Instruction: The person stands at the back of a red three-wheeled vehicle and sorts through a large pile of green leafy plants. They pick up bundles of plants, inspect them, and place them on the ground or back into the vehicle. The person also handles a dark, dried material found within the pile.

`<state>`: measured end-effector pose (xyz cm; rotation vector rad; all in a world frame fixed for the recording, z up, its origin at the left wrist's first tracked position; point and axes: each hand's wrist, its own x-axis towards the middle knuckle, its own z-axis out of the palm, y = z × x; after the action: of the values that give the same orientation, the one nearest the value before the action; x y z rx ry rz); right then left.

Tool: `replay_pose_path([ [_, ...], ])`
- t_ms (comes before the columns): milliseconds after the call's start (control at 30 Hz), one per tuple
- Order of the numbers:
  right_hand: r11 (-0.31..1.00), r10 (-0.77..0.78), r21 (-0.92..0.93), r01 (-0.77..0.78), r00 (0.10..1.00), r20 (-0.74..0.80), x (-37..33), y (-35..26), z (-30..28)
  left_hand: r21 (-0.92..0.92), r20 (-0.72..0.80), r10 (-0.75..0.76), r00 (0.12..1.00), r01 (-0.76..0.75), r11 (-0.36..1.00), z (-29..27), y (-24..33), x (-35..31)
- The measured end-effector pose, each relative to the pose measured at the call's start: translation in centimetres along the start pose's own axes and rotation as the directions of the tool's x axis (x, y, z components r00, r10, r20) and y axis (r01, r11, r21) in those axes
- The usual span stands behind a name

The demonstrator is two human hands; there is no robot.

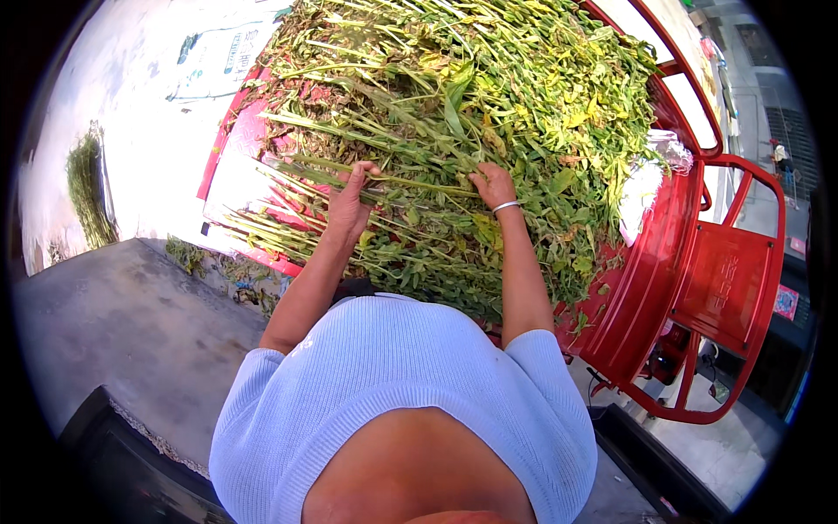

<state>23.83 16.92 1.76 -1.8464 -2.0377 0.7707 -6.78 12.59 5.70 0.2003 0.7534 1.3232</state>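
Observation:
A big heap of cut leafy plant stalks (559,96), green and yellowing, covers the red cargo bed (642,288) in front of me. One long green plant stalk (423,183) stretches between my two hands, just above the heap. Near its bare end, my left hand (351,203) has its fingers and thumb closed around it. Farther along, my right hand (495,187) pinches the same stalk, with a pale bangle (504,206) at the wrist. Below my hands, more stalks lie with their cut ends to the left.
Red metal rails (742,288) rise at the bed's right end, beside a crumpled white plastic bag (639,196). A tied bundle of green stalks (90,188) stands on the pale ground at left. A flat white sack (214,65) lies at the upper left.

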Motion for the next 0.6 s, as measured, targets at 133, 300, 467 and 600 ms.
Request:
replay_pose_path([
  [133,0.99,-0.136,0.035,0.139,0.988,-0.067,-2.9,-3.5,-4.1,-0.057,-0.042,0.02,0.999,-0.023,0.998,-1.6,-0.5,1.2],
  [300,0.988,-0.156,-0.041,0.151,0.976,-0.151,-7.4,-5.2,-1.8,0.015,0.182,-0.014,0.983,0.012,1.0,1.1,-0.4,1.7],
  [467,0.986,-0.147,-0.104,0.128,0.968,-0.203,-11.1,-6.5,0.4,0.003,0.104,-0.129,0.986,0.129,0.992,0.0,-0.3,0.5],
  [600,0.985,-0.033,0.162,0.062,0.983,-0.181,-12.8,-5.5,0.8,-0.073,0.009,-0.174,0.985,0.174,0.982,-1.7,-0.8,-0.2],
])
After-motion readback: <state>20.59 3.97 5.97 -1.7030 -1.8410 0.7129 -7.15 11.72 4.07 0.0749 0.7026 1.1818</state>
